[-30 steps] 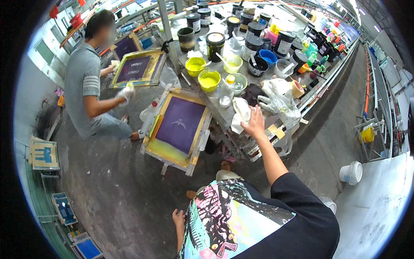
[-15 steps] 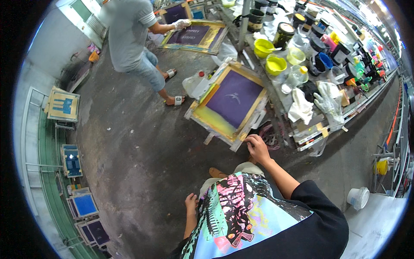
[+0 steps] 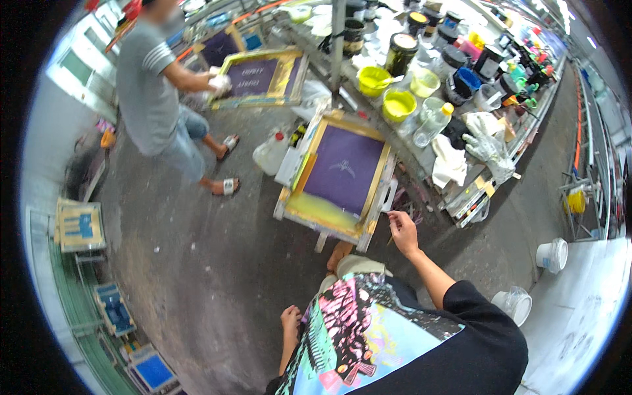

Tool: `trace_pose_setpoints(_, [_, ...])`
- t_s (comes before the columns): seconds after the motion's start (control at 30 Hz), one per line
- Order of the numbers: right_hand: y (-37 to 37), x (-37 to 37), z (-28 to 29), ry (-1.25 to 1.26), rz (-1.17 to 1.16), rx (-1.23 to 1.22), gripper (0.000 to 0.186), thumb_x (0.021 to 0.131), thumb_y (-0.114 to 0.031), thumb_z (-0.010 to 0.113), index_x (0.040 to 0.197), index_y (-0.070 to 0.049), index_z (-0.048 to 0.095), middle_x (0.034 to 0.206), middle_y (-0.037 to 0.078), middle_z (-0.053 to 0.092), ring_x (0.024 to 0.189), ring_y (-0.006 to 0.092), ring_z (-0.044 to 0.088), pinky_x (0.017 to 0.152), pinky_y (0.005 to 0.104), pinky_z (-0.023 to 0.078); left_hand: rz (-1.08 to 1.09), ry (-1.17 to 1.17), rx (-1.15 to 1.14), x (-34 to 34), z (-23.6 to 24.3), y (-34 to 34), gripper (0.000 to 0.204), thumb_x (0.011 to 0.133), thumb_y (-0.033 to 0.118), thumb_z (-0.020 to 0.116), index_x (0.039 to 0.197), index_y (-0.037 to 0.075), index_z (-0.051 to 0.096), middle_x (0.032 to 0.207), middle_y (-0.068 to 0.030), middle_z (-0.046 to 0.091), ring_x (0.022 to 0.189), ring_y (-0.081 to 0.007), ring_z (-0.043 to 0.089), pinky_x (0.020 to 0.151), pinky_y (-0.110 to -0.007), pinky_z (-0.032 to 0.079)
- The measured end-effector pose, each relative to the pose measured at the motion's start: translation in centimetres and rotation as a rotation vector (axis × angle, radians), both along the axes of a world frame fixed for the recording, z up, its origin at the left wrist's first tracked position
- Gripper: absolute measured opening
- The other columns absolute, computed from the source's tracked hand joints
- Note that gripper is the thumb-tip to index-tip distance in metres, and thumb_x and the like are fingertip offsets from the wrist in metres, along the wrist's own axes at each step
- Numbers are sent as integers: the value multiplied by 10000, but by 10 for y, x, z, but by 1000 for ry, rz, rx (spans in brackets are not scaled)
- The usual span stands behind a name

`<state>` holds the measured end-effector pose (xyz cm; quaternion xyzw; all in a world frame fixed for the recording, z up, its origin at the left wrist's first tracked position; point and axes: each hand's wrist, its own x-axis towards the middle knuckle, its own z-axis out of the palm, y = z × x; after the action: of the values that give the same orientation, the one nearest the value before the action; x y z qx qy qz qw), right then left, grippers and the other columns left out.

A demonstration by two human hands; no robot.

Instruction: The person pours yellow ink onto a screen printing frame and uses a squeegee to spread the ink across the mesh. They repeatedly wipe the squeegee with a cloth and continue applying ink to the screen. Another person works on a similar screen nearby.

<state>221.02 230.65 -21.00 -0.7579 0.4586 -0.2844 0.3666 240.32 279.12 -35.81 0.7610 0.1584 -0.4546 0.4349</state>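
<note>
My right hand [image 3: 403, 232] is raised beside the near right corner of a screen-printing frame [image 3: 372, 227], just apart from it. Its thumb and fingers are pinched together, and a thin sliver shows under them, too small to name. The frame has a wooden border, purple mesh [image 3: 345, 168] with a small pale winged design, and a yellow-green smear along its near end. My left hand [image 3: 291, 319] hangs low by my shirt, fingers loosely bent and slightly apart, with nothing visible in it.
A co-worker [image 3: 148, 92] stands at far left, gloved hand at another printing frame [image 3: 293, 92]. A long table [image 3: 415, 148] holds yellow bowls [image 3: 399, 105], jars, a bottle and rags. A jug [image 3: 271, 155] stands on the floor. White buckets [image 3: 552, 255] are at right, more frames at left.
The view has shifted, so the frame and table sit further left. My right hand has drawn a little away from the frame's corner. The co-worker's gloved hand moved toward their frame's left edge.
</note>
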Motion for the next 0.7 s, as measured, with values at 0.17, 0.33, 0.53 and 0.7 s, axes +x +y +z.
trace_pose_setpoints(0.17, [-77, 14, -1, -172, -325, -135, 196, 963, -43, 608, 1146, 10, 655, 956, 102, 644, 831, 196, 635, 748, 316, 518, -152, -146, -65, 105, 19, -62, 380, 960, 197, 690, 1315, 69, 645, 1070, -44, 730, 837, -138, 676, 646, -286, 501])
trace_pose_setpoints(0.33, [-77, 46, 35, -359, -318, -9, 193, 987, -48, 596, 1171, -9, 641, 852, 35, 615, 728, 102, 597, 673, 268, 500, -200, -128, 15, 177, 21, -76, 369, 955, 149, 663, 1310, 51, 634, 1021, -56, 734, 748, -136, 677, 592, -258, 501])
trace_pose_setpoints(0.53, [-24, 85, 73, -191, -266, -24, 168, 972, -13, 624, 1122, -26, 700, 816, 24, 650, 732, 80, 623, 675, 253, 519, -381, -146, 56, 229, 16, -128, 340, 924, 94, 677, 1253, 4, 675, 970, -93, 743, 723, -154, 675, 618, -254, 526])
trace_pose_setpoints(0.7, [-159, 191, 170, -289, -345, -405, 80, 939, -37, 688, 1017, -22, 674, 901, 109, 697, 769, 203, 655, 701, 329, 519, -848, -40, -19, 290, -10, -209, 305, 910, 102, 705, 1194, -7, 717, 999, -98, 748, 768, -171, 690, 679, -279, 561])
